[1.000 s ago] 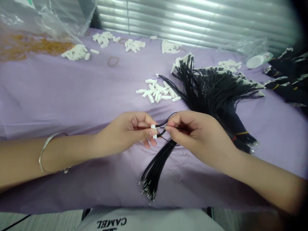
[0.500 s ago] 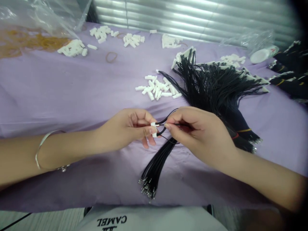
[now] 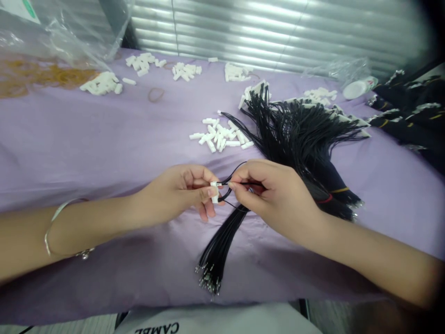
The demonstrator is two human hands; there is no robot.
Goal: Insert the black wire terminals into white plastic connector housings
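Observation:
Between thumb and fingers, my left hand (image 3: 189, 188) pinches a small white connector housing (image 3: 215, 195), with black wires running out of its right side. My right hand (image 3: 278, 192) is closed in a pinch on a thin black wire (image 3: 225, 184). The wire's shiny metal tip points left and lies at the upper part of the housing; I cannot tell how far in it sits. Below the hands hangs a bundle of black wires (image 3: 224, 248) with bare metal terminals at its lower end. Loose white housings (image 3: 220, 135) lie in a pile just beyond my hands.
A large heap of black wires (image 3: 295, 127) with white housings spreads at the right. More white housings (image 3: 101, 83) sit in small piles along the back. Orange rubber bands (image 3: 41, 76) and a plastic bag (image 3: 83, 32) are at the back left. Metal blinds (image 3: 225, 32) border the table.
The whole view has shifted, so things appear slightly left and lower. The wire tip in my right hand now shows at the housing's upper part. Both hands keep their pinch.

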